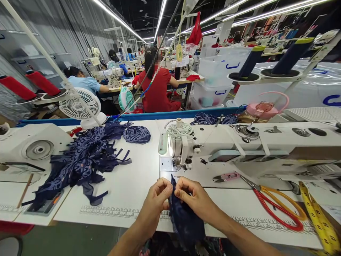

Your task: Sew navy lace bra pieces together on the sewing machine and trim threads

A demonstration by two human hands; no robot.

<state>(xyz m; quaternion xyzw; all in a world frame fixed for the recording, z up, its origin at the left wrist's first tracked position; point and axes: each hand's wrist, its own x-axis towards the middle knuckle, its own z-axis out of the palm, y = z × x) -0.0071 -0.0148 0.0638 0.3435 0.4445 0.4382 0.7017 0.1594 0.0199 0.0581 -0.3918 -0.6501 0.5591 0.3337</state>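
My left hand (157, 199) and my right hand (195, 197) both pinch the top edge of a dark navy patterned fabric piece (183, 220), which hangs down over the table's front edge. The hands are close together just in front of the white sewing machine's needle area (182, 161). A pile of matching navy fabric pieces (85, 160) lies on the table to the left. Fingers of both hands are closed on the cloth.
Red-and-orange-handled scissors (277, 204) and a pink thread snipper (226, 176) lie at the right, beside a yellow tape measure (318, 217). A white fan (80, 105) stands back left. Other people sit sewing at tables beyond. Thread cones stand on racks at both sides.
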